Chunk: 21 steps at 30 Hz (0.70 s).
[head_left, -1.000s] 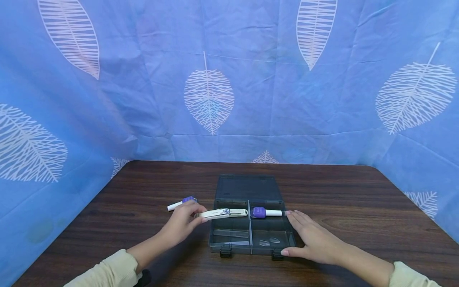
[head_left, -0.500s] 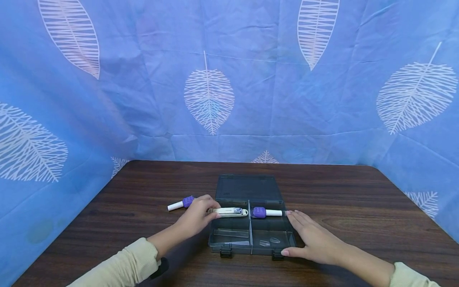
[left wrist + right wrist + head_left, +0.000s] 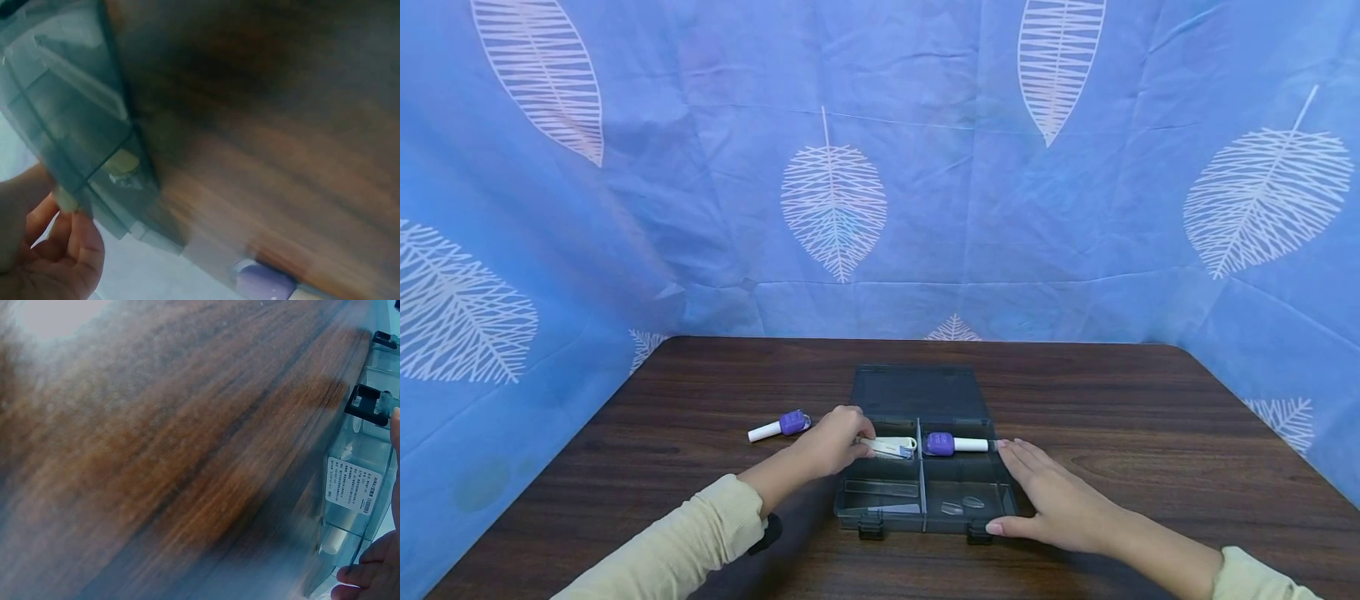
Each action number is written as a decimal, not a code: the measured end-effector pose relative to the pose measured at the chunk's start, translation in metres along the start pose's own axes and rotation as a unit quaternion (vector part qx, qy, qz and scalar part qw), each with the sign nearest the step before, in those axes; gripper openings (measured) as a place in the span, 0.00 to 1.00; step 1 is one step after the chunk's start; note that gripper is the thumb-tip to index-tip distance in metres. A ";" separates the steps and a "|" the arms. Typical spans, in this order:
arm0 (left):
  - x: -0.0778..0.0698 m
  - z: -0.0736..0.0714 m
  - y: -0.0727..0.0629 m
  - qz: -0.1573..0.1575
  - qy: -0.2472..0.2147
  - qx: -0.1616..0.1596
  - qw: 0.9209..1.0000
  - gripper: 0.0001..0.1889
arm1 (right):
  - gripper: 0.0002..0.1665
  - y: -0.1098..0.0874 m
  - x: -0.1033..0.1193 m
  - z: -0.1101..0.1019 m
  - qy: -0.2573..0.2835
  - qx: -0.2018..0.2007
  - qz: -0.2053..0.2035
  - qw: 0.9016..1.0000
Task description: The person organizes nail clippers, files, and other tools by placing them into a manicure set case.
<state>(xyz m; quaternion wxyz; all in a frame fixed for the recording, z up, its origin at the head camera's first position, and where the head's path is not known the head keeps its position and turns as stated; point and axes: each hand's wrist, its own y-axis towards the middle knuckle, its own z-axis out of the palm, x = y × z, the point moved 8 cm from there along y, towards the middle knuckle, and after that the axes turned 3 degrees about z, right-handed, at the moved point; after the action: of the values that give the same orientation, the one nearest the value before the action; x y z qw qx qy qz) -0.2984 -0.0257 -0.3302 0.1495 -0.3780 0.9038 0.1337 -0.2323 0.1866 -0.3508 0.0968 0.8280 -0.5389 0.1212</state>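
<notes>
My left hand (image 3: 838, 440) pinches a pale nail clipper (image 3: 891, 447) by its left end, at the back left compartment of a dark see-through divided box (image 3: 921, 523). In the left wrist view the clipper (image 3: 123, 164) shows dimly through the box wall. Straight-fingered, my right hand (image 3: 1060, 504) rests along the box's right side, thumb by the front right latch. A purple nail polish bottle (image 3: 942, 444) with a white cap lies in the back right compartment. Several clear strips (image 3: 882, 489) lie front left, and two small clear nail tips (image 3: 973, 502) lie front right.
A second purple nail polish bottle (image 3: 793, 422) lies on the wooden table (image 3: 700, 400), left of the box. The box's lid (image 3: 921, 392) is folded back flat behind it. Two black latches (image 3: 871, 527) stick out at the front. A leaf-patterned blue cloth (image 3: 910, 208) surrounds the table.
My left hand has moved right over the back left compartment with the nail clipper, which has turned slightly and sits further into the box. My right hand has stayed put.
</notes>
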 end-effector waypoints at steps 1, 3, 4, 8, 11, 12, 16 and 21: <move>0.000 0.001 0.002 -0.002 0.000 0.009 1.000 0.05 | 0.61 0.000 0.000 0.000 -0.001 0.000 0.000 1.000; 0.001 0.001 0.006 -0.004 0.004 0.023 1.000 0.04 | 0.61 0.001 0.000 0.000 -0.001 0.001 0.001 1.000; 0.001 0.001 0.008 -0.005 0.004 0.029 1.000 0.03 | 0.61 0.001 0.000 0.000 -0.001 0.002 0.002 1.000; 0.002 0.000 0.014 -0.018 0.013 0.046 0.999 0.03 | 0.61 0.001 -0.001 0.000 0.001 0.005 0.004 1.000; 0.002 -0.001 0.018 -0.036 0.027 0.059 0.997 0.03 | 0.61 0.001 -0.001 0.000 0.000 0.004 0.003 1.000; 0.003 0.000 0.019 -0.045 0.032 0.064 0.996 0.03 | 0.61 0.001 -0.001 0.000 -0.001 0.004 0.003 1.000; 0.003 0.003 0.025 -0.073 0.062 0.087 0.992 0.06 | 0.61 0.001 -0.001 0.000 -0.002 0.003 0.003 1.000; 0.005 0.010 0.028 -0.084 0.092 0.108 0.986 0.08 | 0.61 0.000 -0.001 0.001 -0.001 0.004 0.003 1.000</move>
<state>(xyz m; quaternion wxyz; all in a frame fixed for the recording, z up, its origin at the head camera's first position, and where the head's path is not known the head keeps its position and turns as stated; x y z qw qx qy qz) -0.3205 -0.0062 -0.3371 0.1166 -0.4453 0.8877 -0.0130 -0.2328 0.1868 -0.3516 0.0923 0.8272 -0.5406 0.1226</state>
